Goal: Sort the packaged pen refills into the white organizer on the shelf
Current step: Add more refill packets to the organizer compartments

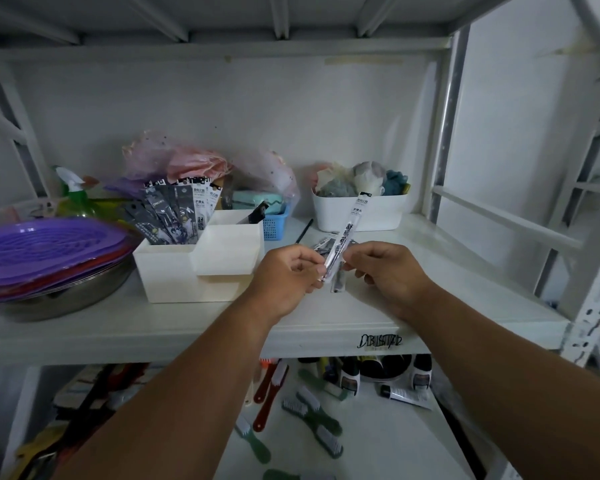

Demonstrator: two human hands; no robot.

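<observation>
A white organizer point(174, 271) stands on the shelf left of centre; several dark and white refill packs point(174, 213) stand upright in its back left compartment. My left hand point(288, 271) pinches the lower end of a long white refill pack point(352, 220) that tilts up to the right. My right hand point(392, 268) holds the same pack from the right side. A few more packs point(323, 244) lie flat on the shelf behind my hands, and a dark one point(338, 284) shows just below them.
A steel bowl with purple plates point(45, 251) sits at the left. A small blue basket point(274, 225) and a white bin of cloth items point(359, 211) stand behind. A black pen point(304, 230) lies between them. Toothbrushes and bottles cover the lower shelf point(326, 410).
</observation>
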